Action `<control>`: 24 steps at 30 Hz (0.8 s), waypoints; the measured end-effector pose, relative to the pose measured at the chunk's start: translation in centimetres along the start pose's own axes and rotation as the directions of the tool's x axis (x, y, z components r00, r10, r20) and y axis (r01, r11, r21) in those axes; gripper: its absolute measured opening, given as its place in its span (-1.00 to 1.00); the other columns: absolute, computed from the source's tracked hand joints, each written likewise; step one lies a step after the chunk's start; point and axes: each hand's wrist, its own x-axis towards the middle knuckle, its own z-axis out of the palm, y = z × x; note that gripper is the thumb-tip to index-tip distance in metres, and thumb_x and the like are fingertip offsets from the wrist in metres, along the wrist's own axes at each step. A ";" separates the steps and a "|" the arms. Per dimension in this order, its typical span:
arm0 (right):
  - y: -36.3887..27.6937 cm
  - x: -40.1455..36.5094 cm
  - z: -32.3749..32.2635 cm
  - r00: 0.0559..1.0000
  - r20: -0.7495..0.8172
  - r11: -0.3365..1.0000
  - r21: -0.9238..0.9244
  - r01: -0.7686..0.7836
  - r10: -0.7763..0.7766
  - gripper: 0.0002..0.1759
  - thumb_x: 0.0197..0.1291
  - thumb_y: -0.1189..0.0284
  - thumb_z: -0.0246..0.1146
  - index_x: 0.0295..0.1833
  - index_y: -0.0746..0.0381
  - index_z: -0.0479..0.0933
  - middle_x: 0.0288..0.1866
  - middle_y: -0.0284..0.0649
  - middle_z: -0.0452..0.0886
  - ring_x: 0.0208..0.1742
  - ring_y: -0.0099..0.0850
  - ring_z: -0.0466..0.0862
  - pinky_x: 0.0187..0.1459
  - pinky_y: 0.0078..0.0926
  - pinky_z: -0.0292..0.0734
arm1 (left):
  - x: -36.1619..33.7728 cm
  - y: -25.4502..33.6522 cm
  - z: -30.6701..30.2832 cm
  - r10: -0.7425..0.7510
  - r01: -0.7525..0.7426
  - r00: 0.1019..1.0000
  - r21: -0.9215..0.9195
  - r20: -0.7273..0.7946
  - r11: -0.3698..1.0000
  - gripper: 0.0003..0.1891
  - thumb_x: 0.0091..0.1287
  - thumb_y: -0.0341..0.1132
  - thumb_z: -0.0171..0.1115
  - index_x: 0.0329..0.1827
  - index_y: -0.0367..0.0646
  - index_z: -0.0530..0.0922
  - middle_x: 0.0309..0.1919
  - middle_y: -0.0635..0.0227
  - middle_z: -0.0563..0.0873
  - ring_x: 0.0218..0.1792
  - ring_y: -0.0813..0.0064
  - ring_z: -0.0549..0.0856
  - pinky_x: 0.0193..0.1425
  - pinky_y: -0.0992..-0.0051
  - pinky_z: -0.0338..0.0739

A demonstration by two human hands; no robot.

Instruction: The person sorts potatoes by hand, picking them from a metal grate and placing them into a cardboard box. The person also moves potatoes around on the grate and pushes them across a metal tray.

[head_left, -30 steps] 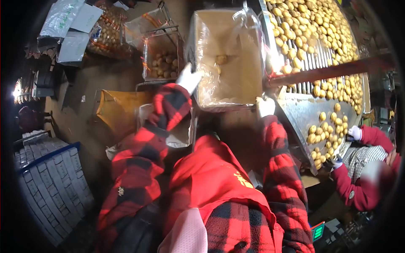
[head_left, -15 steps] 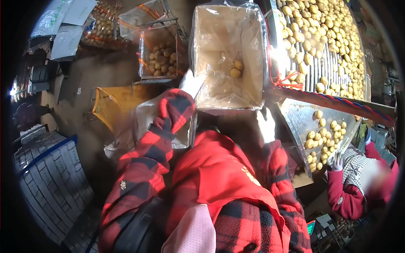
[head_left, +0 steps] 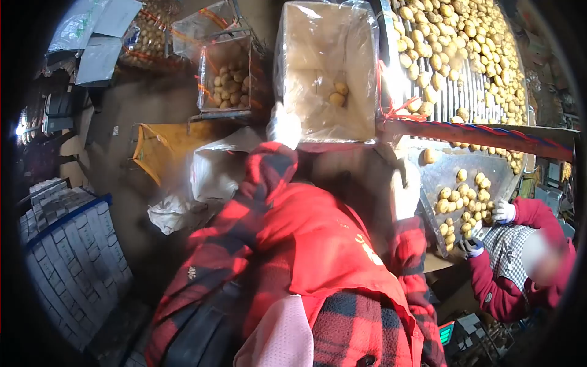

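Observation:
A cardboard box (head_left: 333, 119) lined with clear plastic stands in front of me, with a few potatoes (head_left: 338, 93) at its bottom. My left hand (head_left: 285, 126), in a white glove, is closed at the box's near left corner; its fingertips are partly hidden. In a white glove too, my right hand (head_left: 405, 191) is apart from the box, beside the left edge of the metal chute (head_left: 431, 174). Its thumb and fingers are spread, and nothing shows between them. Several potatoes (head_left: 471, 199) lie on the chute.
Potatoes cover a slatted sorting rack (head_left: 458, 92) behind a wire-wrapped bar (head_left: 477, 131). A co-worker (head_left: 520, 257) reaches onto the chute at the right. A lined crate of potatoes (head_left: 225, 110), a yellow sack (head_left: 165, 147) and stacked white cartons (head_left: 79, 244) are at the left.
My right hand has moved right and slightly down, away from the box's near edge toward the chute. My left hand stays at the box corner. The co-worker's hands have come over the chute's potatoes.

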 end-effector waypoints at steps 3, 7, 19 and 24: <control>-0.5 0.5 0.5 1.000 -0.011 0.998 -0.058 -0.029 0.029 -0.55 0.32 0.48 0.27 0.30 0.34 0.58 0.23 0.08 0.64 0.26 -0.02 0.62 0.36 -0.16 0.45 | 1.7 -1.7 0.4 0.014 -0.014 1.000 -0.033 -0.002 0.999 -0.34 0.35 -0.12 0.15 0.50 -0.24 0.38 0.28 -0.07 0.63 0.23 -0.13 0.64 0.35 0.09 0.51; 0.0 -0.9 -0.4 0.999 0.013 0.997 -0.055 0.052 -0.051 -0.57 0.31 0.47 0.28 0.28 0.31 0.60 0.25 0.07 0.64 0.28 -0.03 0.61 0.34 -0.17 0.46 | 1.0 -3.1 -2.8 0.095 -0.103 0.992 0.094 0.087 0.990 -0.15 0.32 -0.02 0.27 0.60 -0.27 0.22 0.51 -0.19 0.36 0.46 -0.16 0.42 0.53 0.11 0.35; -0.5 -9.6 -4.7 0.973 0.003 0.973 -0.019 -0.231 0.232 -0.61 0.35 0.55 0.21 0.27 0.30 0.61 0.34 -0.01 0.60 0.37 -0.15 0.59 0.42 -0.27 0.44 | 6.7 8.3 3.0 0.404 -0.609 0.712 0.218 0.575 0.762 -0.55 0.46 -0.09 0.08 0.32 -0.04 0.61 0.29 0.09 0.64 0.28 0.06 0.63 0.37 0.20 0.51; -1.7 -11.7 -4.5 0.960 0.046 0.956 -0.109 -0.271 0.277 -0.60 0.27 0.58 0.21 0.22 0.33 0.64 0.31 0.05 0.62 0.38 -0.09 0.58 0.45 -0.22 0.42 | 16.6 2.8 21.8 0.277 -0.573 0.690 0.272 0.668 0.773 -0.56 0.27 -0.02 0.32 0.11 -0.08 0.74 0.14 0.09 0.76 0.14 0.04 0.75 0.24 0.22 0.63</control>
